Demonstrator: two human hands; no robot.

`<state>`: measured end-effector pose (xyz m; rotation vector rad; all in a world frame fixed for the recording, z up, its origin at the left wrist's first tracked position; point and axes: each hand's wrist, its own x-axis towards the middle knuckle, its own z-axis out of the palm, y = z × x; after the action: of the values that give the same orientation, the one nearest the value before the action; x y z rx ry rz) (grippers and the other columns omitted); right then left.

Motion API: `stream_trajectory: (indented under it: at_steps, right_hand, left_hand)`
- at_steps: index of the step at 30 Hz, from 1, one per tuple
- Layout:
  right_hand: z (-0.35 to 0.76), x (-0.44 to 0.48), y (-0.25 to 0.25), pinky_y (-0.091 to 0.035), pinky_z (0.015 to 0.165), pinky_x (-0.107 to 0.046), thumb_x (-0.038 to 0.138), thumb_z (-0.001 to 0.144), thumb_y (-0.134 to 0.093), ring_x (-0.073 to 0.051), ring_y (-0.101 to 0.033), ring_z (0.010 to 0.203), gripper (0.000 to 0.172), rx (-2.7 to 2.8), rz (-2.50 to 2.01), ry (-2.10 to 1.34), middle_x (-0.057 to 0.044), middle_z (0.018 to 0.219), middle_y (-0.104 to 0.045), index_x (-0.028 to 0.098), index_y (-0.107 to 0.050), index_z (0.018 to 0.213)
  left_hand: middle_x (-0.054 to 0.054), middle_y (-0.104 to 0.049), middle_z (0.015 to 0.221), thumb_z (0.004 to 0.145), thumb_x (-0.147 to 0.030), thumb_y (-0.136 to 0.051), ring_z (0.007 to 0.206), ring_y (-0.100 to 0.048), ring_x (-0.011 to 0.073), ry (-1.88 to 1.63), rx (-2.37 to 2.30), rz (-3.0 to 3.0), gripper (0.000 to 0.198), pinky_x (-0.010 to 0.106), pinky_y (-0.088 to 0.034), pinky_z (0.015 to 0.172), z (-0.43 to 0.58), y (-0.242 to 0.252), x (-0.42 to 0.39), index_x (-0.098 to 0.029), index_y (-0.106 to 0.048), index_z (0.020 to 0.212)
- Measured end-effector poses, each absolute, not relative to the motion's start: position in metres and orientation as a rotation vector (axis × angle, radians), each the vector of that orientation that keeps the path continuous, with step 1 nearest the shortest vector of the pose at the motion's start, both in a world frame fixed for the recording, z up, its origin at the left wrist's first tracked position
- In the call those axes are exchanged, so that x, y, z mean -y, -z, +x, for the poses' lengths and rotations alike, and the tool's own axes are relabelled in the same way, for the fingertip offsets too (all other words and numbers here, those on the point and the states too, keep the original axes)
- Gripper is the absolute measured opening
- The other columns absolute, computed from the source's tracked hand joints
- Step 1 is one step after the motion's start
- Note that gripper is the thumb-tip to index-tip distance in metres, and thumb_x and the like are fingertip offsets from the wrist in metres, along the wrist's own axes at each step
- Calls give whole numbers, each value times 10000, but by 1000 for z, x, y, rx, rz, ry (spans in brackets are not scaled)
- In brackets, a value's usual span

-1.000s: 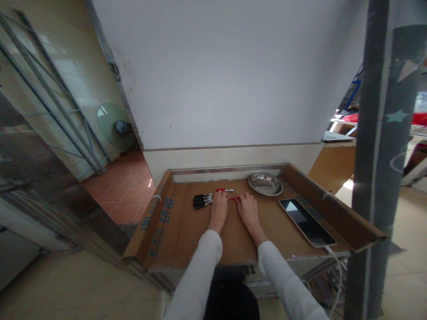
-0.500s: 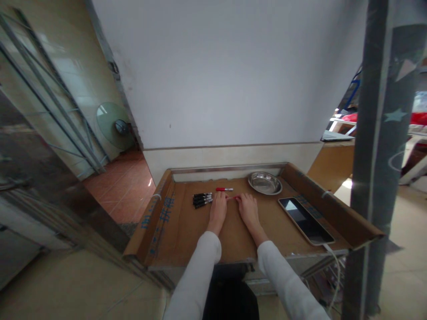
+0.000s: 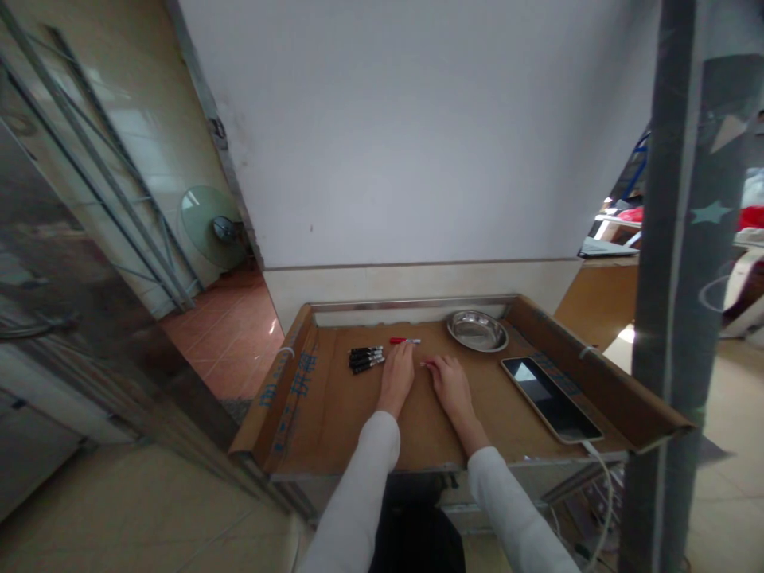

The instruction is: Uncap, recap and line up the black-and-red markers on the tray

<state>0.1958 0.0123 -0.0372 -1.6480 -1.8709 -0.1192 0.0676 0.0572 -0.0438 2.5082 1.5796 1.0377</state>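
On the cardboard my left hand rests with fingers close together and bent, its fingertips just below a red marker with a silvery end. What those fingers hold, if anything, is hidden from me. My right hand pinches a small red piece with a pale tip between thumb and fingers; the tip points left, toward my other hand. Left of my left hand several black markers lie side by side, their silvery ends to the right.
A round steel dish stands at the back right of the cardboard-lined table. A phone with a white cable lies along the right side. Raised cardboard walls edge the table, and a white wall rises behind.
My hands have moved apart, the right one slightly toward me. The red thing that spanned the gap between them now shows as a short piece in my right hand only.
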Motion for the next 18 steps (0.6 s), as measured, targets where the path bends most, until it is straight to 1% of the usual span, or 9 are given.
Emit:
stream_trajectory:
  at_steps: [3, 5, 7, 10, 12, 14, 18]
  right_hand:
    - [195, 3, 35, -345, 762, -296, 242, 927, -366, -197, -529, 818, 274, 1855, -1668, 173, -72, 866, -648, 183, -632, 895]
    - [195, 11, 34, -340, 760, -296, 237, 925, -371, -197, -530, 819, 265, 1838, -1681, 187, -66, 868, -653, 188, -630, 899]
    - [195, 17, 33, -340, 755, -298, 228, 923, -375, -200, -534, 826, 256, 1803, -1705, 193, -65, 876, -656, 187, -628, 913]
    - [197, 20, 34, -349, 746, -298, 233, 924, -371, -201, -539, 822, 259, 1723, -1744, 179, -70, 876, -654, 178, -623, 909]
    - [199, 20, 35, -358, 748, -300, 238, 924, -370, -204, -536, 828, 261, 1676, -1755, 174, -78, 881, -650, 167, -621, 910]
    - [199, 20, 35, -365, 758, -306, 236, 921, -374, -210, -530, 838, 260, 1664, -1752, 179, -85, 887, -647, 160, -623, 912]
    - [195, 21, 31, -379, 780, -317, 221, 917, -376, -211, -530, 847, 259, 1757, -1674, 182, -85, 900, -646, 166, -629, 925]
  left_hand:
    - [131, -496, 1317, 867, -69, -338, 1255, -420, 208, -1033, -1660, 2526, 418, 401, -342, 1033, 71, 44, -63, -122, -439, 1270]
    - [133, -499, 1313, 876, -119, -376, 1270, -400, 225, -1003, -1682, 2550, 399, 425, -320, 1042, 74, 41, -65, -127, -445, 1268]
    - [128, -561, 1217, 887, -175, -408, 1207, -453, 237, -947, -1693, 2579, 326, 433, -342, 1010, 75, 37, -61, -134, -503, 1197]
    - [95, -609, 1026, 905, -240, -419, 1028, -535, 234, -812, -1697, 2610, 216, 412, -410, 903, 72, 30, -46, -149, -581, 1014]
    - [82, -595, 1002, 920, -258, -396, 964, -544, 210, -777, -1673, 2587, 220, 377, -430, 858, 66, 30, -32, -158, -579, 990]
    - [65, -584, 995, 929, -273, -381, 944, -544, 189, -806, -1607, 2579, 227, 350, -428, 853, 59, 30, -19, -175, -576, 991]
    - [45, -589, 999, 928, -270, -386, 925, -549, 180, -869, -1534, 2551, 216, 326, -422, 829, 49, 30, -3, -199, -577, 1002]
